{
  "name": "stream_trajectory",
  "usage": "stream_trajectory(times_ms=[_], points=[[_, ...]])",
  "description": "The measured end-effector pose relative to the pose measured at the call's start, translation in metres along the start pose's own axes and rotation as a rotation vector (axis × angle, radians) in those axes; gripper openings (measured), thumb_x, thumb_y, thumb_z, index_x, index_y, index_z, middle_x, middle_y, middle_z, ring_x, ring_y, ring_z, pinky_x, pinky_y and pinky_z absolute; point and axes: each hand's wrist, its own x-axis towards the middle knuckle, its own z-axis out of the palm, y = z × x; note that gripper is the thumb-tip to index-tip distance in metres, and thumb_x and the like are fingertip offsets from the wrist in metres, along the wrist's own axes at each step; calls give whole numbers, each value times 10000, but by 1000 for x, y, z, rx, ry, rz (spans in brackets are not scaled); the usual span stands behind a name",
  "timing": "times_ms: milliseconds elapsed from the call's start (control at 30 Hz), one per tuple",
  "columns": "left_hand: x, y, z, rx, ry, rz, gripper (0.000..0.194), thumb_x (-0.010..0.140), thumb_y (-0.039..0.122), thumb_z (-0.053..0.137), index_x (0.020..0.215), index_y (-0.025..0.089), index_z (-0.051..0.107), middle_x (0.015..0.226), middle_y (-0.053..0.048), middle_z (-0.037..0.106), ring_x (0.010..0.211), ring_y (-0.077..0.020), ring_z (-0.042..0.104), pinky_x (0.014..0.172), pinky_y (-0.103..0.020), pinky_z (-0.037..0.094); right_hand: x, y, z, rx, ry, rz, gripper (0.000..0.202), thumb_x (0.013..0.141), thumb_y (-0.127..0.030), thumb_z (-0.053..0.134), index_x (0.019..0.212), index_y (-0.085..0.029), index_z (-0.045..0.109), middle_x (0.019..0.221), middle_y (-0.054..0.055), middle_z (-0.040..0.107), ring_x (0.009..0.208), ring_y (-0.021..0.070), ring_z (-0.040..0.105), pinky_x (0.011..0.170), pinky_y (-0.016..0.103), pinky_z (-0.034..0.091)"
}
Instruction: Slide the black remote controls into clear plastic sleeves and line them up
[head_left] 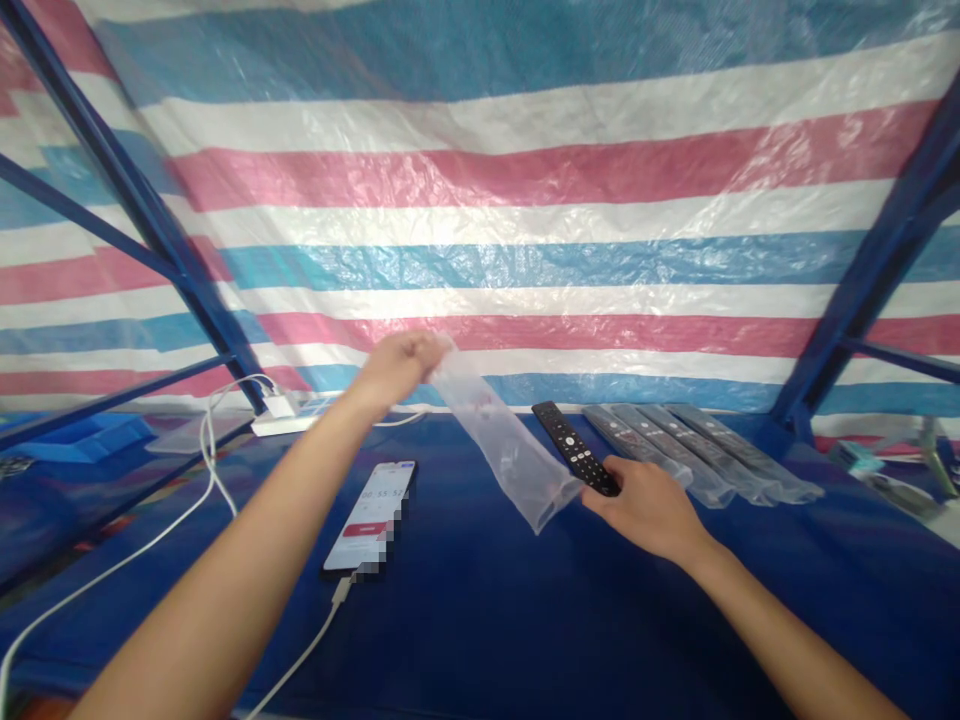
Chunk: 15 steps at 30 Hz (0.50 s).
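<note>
My left hand (409, 362) is raised, its fingers pinched on the upper end of a clear plastic bag (510, 445). The bag hangs slanting down to the right, and nothing shows inside it. In my right hand (649, 505) is the lower end of a black remote control (570, 440), gripped between thumb and fingers and pointing up and to the left. The bag's lower end comes close to my right thumb; whether they touch I cannot tell. Right of the bare remote, several bagged remotes (701, 450) lie side by side on the blue table (480, 620).
A phone (371, 515) showing a timer lies left of centre, with a white charging cable (300, 655) attached. Behind it sits a white power strip (285, 422) with a plug. Blue metal posts (870, 260) and a striped plastic sheet (525, 220) bound the back. A blue tray (82, 440) is at far left.
</note>
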Motion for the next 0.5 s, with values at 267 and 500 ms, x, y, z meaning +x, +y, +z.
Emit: stream_trajectory(times_ms=[267, 500], points=[[-40, -99, 82, 193, -434, -121, 233, 754, 295, 479, 605, 162, 598, 540, 5, 573, 555, -142, 537, 555, -237, 401, -16, -32, 3, 89, -71, -146, 286, 751, -466, 538, 624, -209, 542, 621, 7, 632, 545, 138, 530, 499, 250, 210], [-38, -112, 74, 270, -456, -65, 210, 776, 238, 477, 714, 166, 664, 723, -14, 676, 709, -158, 604, 680, -233, 441, -28, -63, 22, 5, -171, -221, 287, 727, -467, 539, 628, -209, 617, 636, 41, 682, 589, 186, 607, 514, 271, 238]])
